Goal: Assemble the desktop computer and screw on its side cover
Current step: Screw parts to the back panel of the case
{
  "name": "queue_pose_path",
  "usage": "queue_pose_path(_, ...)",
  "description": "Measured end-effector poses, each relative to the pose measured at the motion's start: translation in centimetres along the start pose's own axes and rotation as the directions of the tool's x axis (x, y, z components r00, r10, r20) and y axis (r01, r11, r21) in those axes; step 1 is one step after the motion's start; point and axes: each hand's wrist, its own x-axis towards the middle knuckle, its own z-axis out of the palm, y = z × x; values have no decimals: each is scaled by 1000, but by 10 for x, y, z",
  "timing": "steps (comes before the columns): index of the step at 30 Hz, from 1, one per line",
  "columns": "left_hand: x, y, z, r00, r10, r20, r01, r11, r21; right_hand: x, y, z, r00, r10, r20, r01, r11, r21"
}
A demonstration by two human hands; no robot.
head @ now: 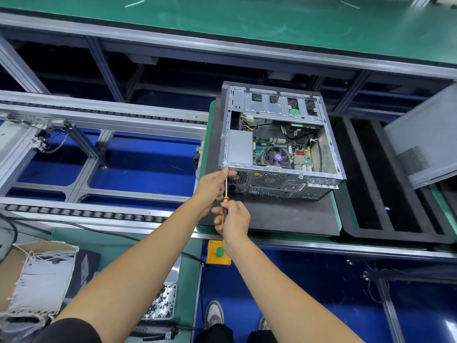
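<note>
nearest to me, down by the black sleeve, a dark corded tool (158, 330) lies on the green side bench (116, 241), with a clear tray of small black screws (162, 303) just beyond it and a torn cardboard box (37, 276) off to the left. from where i watch, my right hand (232, 222) is curled round the orange and black handle of a screwdriver (225, 206), whose thin metal shaft runs up to the near left corner of the computer case (279, 142). my left hand (214, 185) pinches the top of that shaft right at the case's rear edge, thumb and fingertip closed on it; i cannot tell whether a screw sits under the tip. the case lies on its side on a dark foam mat (272, 216) on the conveyor line, open face up, motherboard and fan showing. its grey side cover (425, 142) leans tilted, well apart to the right, beside a black slotted foam tray (385, 194). a yellow box with a green button (219, 252) sits below my right wrist.
</note>
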Motion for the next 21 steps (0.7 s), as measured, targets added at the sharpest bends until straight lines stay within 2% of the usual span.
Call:
queue_pose_path(4, -2, 1, 3, 1000, 5, -20, -5, 1000, -8, 1, 0, -3, 997, -62, -43, 59, 996, -65)
queue_pose_path(9, -3, 1, 6, 1000, 1, -20, -2, 1000, -10, 2, -1, -6, 997, -64, -52, 61, 997, -55)
queue_pose_path(12, -3, 1, 9, 1000, 1, -29, -1, 1000, -1, 3, -2, -9, 993, -92, -73, 84, 991, -108)
queue_pose_path(21, -4, -2, 7, 997, -2, -73, 2, 1000, -9, 6, -5, -11, 990, -126, -55, 115, 977, -178)
